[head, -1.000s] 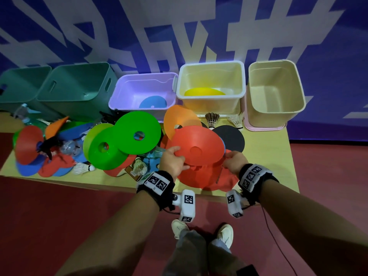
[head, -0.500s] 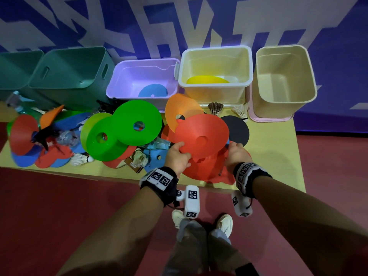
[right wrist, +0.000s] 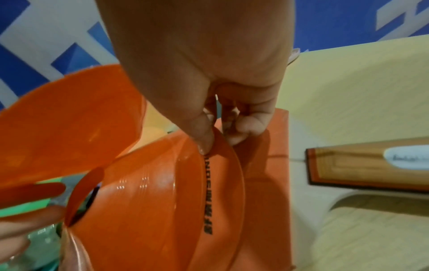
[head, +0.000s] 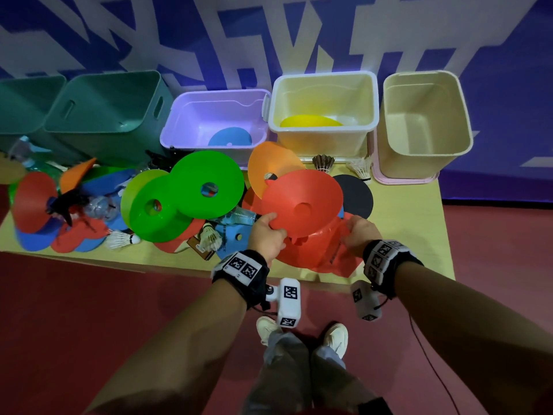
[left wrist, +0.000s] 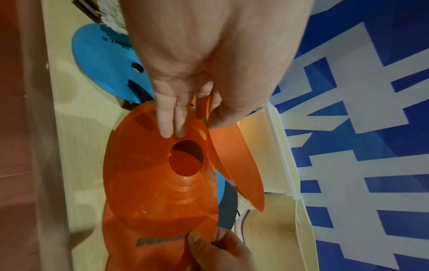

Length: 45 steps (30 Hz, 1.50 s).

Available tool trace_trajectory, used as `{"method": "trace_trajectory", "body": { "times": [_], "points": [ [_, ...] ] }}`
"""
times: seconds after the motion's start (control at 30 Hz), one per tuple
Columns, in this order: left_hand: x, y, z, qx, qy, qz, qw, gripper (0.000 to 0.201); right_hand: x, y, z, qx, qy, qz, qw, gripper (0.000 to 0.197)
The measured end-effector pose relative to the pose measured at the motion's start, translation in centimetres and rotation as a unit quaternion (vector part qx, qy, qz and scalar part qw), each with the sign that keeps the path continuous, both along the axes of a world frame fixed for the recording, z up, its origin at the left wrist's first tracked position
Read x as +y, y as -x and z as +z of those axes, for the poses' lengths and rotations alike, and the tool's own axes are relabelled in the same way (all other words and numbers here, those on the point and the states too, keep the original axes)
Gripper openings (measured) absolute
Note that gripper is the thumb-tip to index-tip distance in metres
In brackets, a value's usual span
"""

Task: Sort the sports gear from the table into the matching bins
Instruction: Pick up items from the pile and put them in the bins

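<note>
— While the left hand (head: 267, 235) pinches the rim of the upper red cone (head: 302, 202), what does the right hand (head: 359, 233) hold?

— It pinches, with thumb and curled fingers, the rim of the lower red cone (right wrist: 150, 210), which lies on the table (head: 404, 223) over an orange sheet (right wrist: 267, 183).

— Is any writing readable?

— Black print runs along that rim, but I cannot read it. The blue disc (left wrist: 104, 60) shows mirrored letters, also unclear. A wooden paddle handle (right wrist: 362, 165) has a white label, too blurred.
</note>
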<state>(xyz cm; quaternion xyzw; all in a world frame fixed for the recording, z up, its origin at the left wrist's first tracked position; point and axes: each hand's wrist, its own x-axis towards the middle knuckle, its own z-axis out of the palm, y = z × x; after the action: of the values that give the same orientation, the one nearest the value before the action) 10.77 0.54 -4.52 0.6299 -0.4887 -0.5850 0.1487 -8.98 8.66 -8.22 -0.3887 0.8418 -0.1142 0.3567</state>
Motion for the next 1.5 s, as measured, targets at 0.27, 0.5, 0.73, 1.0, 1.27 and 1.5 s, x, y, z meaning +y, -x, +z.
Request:
{"method": "trace_trajectory", "body": {
  "times": [0.27,0.5,0.73,1.0,1.27,1.5],
  "points": [
    [0.1,2.0,1.3,-0.018,0.022,-0.007,1.000,0.060,0.4,3.1,2.7,-0.029,0.048,-0.118,0.991,0.024],
    [0.5,3.4,1.5,-0.021,0.021,-0.007,1.000,0.058,1.7,5.5,5.5,-0.028,0.150,-0.205,0.967,0.014],
    [0.3,4.1,2.7,-0.018,0.024,-0.023,0.999,0.060,2.0,6.5,8.4,-0.004,0.245,-0.217,0.945,0.011],
    [-1.8,5.5,7.7,-0.005,0.080,-0.027,0.996,0.054,1.0,7.2,13.5,-0.034,0.301,-0.213,0.929,0.010],
    [-7.7,6.6,11.6,0.012,0.172,-0.043,0.984,0.052,-3.0,8.4,17.7,-0.035,0.368,-0.206,0.906,0.017],
    [-15.3,7.7,11.7,0.060,0.171,-0.013,0.983,0.017,-8.0,7.9,19.8,-0.034,0.403,-0.234,0.884,0.030]
  ]
}}
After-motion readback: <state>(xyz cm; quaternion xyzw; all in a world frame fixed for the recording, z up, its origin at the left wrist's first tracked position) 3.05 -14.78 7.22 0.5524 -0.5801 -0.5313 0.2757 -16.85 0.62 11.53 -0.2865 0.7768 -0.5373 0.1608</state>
